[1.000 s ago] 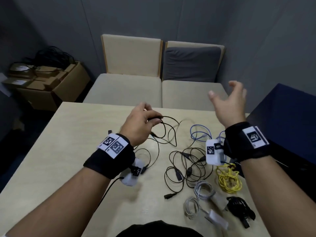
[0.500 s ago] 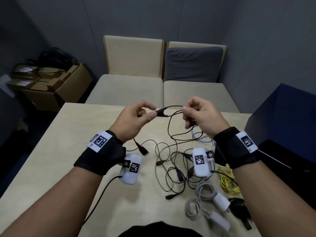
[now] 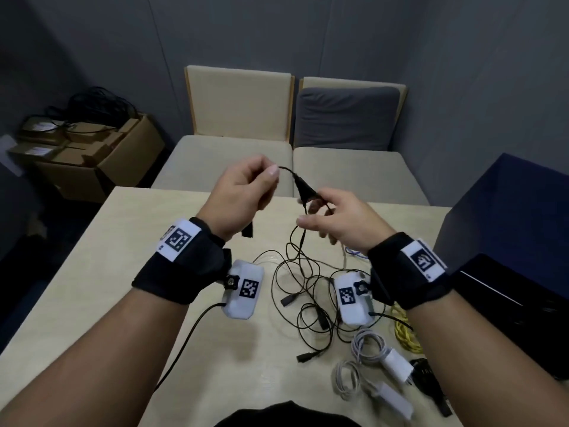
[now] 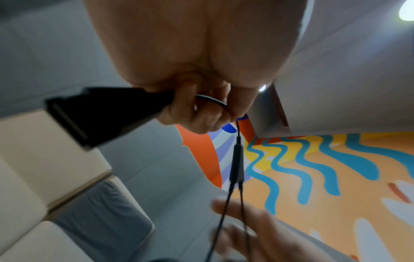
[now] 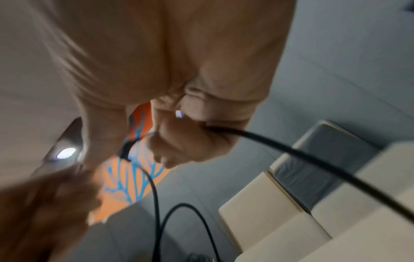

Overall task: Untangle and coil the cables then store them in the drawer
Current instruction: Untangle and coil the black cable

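Left hand [image 3: 243, 192]: fingers pinch the black cable [image 3: 304, 192] above the table [image 3: 123, 241], just left of its Y-junction. Right hand [image 3: 341, 223]: fingers curled round the same cable just below the junction. The cable's strands hang down into the tangle [image 3: 311, 303] lying centre-right on the table.

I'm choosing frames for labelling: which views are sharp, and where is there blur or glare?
Head view: evenly lit and sharp, edges bowed by the wide lens; the black cable held by the left hand and right hand reads clearly. Left wrist view: the cable is crisp, the right hand below it smeared, a lamp glares at top right. Right wrist view: motion blur throughout.
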